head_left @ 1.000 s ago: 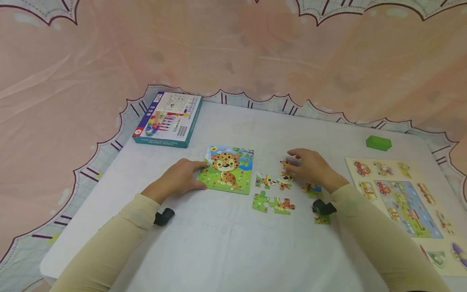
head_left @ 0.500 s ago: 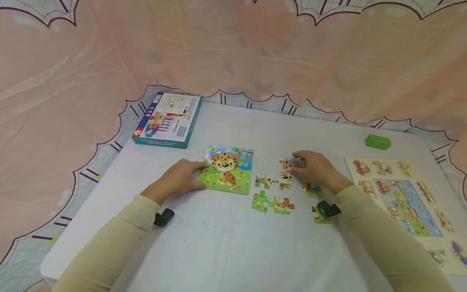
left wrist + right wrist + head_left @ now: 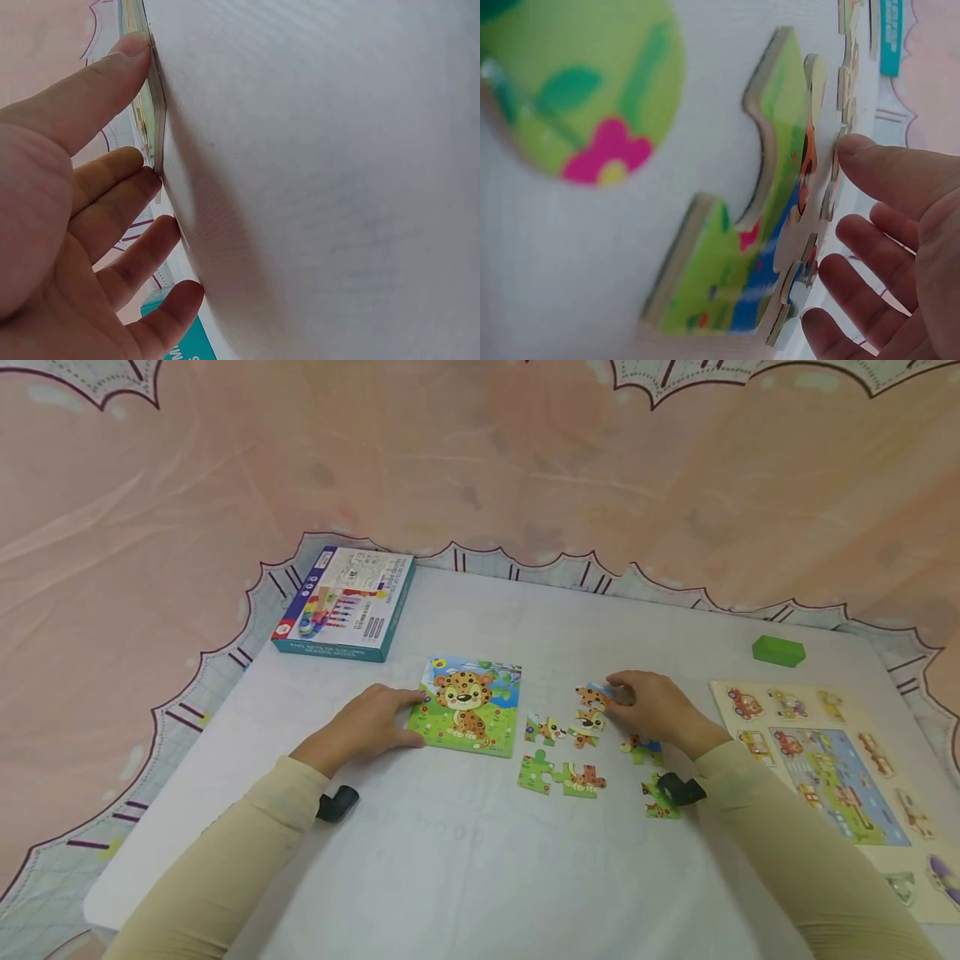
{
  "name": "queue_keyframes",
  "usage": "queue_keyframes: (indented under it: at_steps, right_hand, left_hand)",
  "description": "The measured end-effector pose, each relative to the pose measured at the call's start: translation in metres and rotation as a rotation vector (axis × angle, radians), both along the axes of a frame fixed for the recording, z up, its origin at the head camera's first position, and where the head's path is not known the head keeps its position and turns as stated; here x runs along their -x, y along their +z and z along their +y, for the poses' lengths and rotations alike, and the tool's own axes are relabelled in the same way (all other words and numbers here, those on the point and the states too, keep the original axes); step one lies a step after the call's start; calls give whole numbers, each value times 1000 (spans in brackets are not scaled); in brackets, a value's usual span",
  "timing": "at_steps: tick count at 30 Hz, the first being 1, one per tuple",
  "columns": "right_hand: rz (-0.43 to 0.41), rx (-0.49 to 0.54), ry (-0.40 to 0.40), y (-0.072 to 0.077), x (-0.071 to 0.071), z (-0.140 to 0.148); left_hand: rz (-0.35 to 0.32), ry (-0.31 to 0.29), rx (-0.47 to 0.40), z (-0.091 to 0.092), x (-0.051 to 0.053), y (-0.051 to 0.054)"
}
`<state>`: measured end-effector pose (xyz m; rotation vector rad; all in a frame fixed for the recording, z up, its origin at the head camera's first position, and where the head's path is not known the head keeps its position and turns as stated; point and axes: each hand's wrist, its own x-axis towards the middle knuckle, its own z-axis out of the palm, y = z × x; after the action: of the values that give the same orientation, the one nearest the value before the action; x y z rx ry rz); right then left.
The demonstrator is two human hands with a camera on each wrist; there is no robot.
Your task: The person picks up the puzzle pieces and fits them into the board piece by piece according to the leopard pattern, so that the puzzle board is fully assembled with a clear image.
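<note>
In the head view, my left hand (image 3: 371, 727) rests by the left edge of a square leopard picture board (image 3: 468, 710), thumb and index finger touching that edge. The left wrist view shows its thumb on the rim of the board (image 3: 150, 97), the other fingers loosely extended. My right hand (image 3: 656, 706) stays low beside a leopard puzzle piece (image 3: 591, 696), thumb and fingers spread apart, the fingertips near its right side. Below lie a leopard-face piece (image 3: 588, 722), a piece with green and spots (image 3: 546, 731), and two joined pieces (image 3: 536, 772). Loose pieces (image 3: 727, 277) lie under the right wrist.
A flat boxed toy set (image 3: 348, 602) lies at the back left of the white table (image 3: 450, 877). A green block (image 3: 778, 651) sits at the back right. Farther right is a wooden peg puzzle board (image 3: 825, 760) with vehicles and figures.
My right hand has shifted to the right, uncovering more of the leopard piece beneath its fingers. The left hand and the picture board stay where they were.
</note>
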<state>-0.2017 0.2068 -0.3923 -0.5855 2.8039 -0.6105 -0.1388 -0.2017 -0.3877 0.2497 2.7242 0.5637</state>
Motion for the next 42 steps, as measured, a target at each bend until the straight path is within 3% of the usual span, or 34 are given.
queue_keyframes:
  at_steps: [33, 42]
  right_hand:
    - [17, -31, 30, 2, 8, -7]
    - [7, -55, 46, 9, 11, -17]
  left_hand:
    - [-3, 6, -4, 0, -1, 1]
    - [6, -11, 4, 0, -1, 2]
